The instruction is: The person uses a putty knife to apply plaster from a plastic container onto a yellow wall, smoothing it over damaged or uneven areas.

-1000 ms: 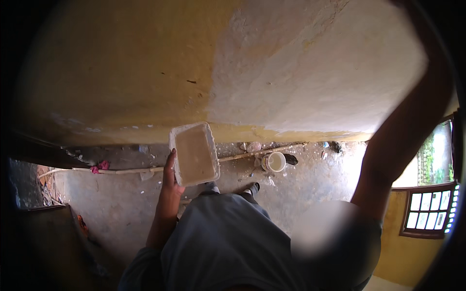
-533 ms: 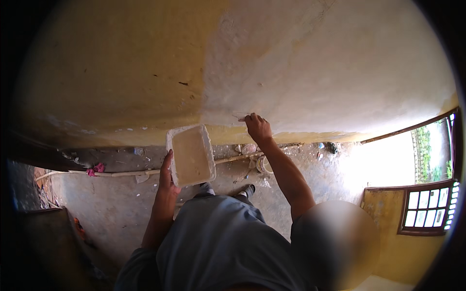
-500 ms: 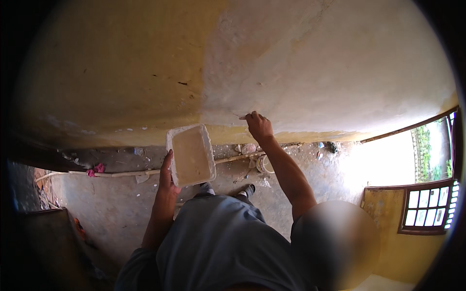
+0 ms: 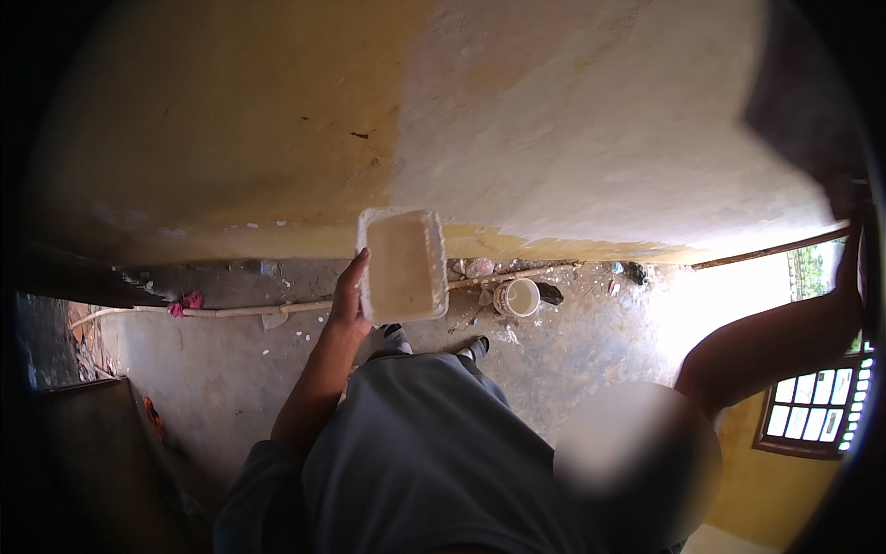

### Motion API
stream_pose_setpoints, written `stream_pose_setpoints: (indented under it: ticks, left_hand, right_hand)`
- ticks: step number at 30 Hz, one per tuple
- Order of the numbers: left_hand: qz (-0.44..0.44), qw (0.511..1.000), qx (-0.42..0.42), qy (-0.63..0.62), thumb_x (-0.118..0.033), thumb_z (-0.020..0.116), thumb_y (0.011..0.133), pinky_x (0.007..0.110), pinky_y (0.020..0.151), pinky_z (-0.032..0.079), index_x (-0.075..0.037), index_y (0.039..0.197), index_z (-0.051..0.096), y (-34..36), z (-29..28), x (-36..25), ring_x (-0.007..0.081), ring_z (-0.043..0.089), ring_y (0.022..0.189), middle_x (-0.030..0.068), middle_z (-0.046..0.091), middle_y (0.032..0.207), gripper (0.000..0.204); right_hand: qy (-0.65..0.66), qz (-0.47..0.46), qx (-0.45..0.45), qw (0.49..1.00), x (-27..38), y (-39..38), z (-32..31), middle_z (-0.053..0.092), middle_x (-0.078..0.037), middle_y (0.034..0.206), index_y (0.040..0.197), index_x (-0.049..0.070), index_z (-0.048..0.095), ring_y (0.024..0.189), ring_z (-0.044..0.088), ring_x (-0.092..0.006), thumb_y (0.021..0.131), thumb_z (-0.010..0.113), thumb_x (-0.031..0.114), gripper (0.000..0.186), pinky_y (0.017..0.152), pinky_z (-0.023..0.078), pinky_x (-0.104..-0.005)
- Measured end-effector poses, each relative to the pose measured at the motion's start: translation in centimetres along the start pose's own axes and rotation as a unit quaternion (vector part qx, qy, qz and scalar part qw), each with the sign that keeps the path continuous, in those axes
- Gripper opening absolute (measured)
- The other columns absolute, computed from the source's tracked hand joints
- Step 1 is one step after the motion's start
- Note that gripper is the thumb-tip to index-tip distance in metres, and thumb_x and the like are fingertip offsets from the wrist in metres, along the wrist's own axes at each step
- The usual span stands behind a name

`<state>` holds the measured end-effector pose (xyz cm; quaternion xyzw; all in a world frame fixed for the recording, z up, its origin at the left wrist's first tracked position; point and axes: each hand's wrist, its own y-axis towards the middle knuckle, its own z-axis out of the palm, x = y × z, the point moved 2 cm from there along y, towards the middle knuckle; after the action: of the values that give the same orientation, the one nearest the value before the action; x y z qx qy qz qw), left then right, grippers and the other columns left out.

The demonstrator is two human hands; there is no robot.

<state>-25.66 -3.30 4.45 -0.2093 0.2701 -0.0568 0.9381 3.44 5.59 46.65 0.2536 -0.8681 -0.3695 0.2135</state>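
Note:
My left hand [image 4: 351, 294] grips a shallow rectangular tray [image 4: 403, 265] by its left side, with the thumb over the rim. Pale, smooth material lies in the tray, and its edges are crusted white. The tray is held before a wall [image 4: 591, 120] whose left part is yellow and whose right part is coated whitish. My right arm is bent and raised at the far right. What seems to be my right hand [image 4: 805, 106] is a dark, blurred shape near the upper right rim; its fingers and anything in them cannot be made out.
On the floor below, a long wooden pole [image 4: 240, 311] runs along the wall foot, with a pink cloth [image 4: 185, 304] on it. A white bucket [image 4: 519, 298] stands right of my feet. Debris dots the floor [image 4: 231, 369]. A barred window [image 4: 812, 403] is at right.
My right hand has left the wall near the coating's lower edge and swung up to the far right. The tray in my left hand has shifted right and slightly up.

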Motion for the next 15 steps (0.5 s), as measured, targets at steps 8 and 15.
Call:
stream_pose_setpoints:
  ticks: [8,15]
  left_hand:
    - [-0.017,0.996,0.070,-0.046,-0.038,0.057,0.093,0.046,0.093,0.051,-0.001,0.133,0.046,4.0,1.5,1.8,0.0290,0.061,0.110,0.0170,0.060,0.121,0.056]
    - [-0.069,0.989,0.126,-0.030,-0.038,0.055,0.093,0.048,0.092,0.052,0.001,0.134,0.046,2.8,2.7,0.4,0.0306,0.062,0.109,0.0191,0.058,0.124,0.057]
  right_hand:
    - [0.146,-0.203,0.294,0.923,1.2,-20.8,21.5,0.071,-0.005,0.095,0.093,0.010,0.072,0.092,0.068,-0.0251,0.074,0.070,0.008,0.019,0.085,0.055,-0.0395]
    - [0.167,-0.309,0.251,0.902,0.8,-21.1,24.0,0.071,-0.003,0.098,0.090,0.013,0.074,0.103,0.066,-0.0230,0.074,0.069,0.014,0.018,0.104,0.044,-0.0469]
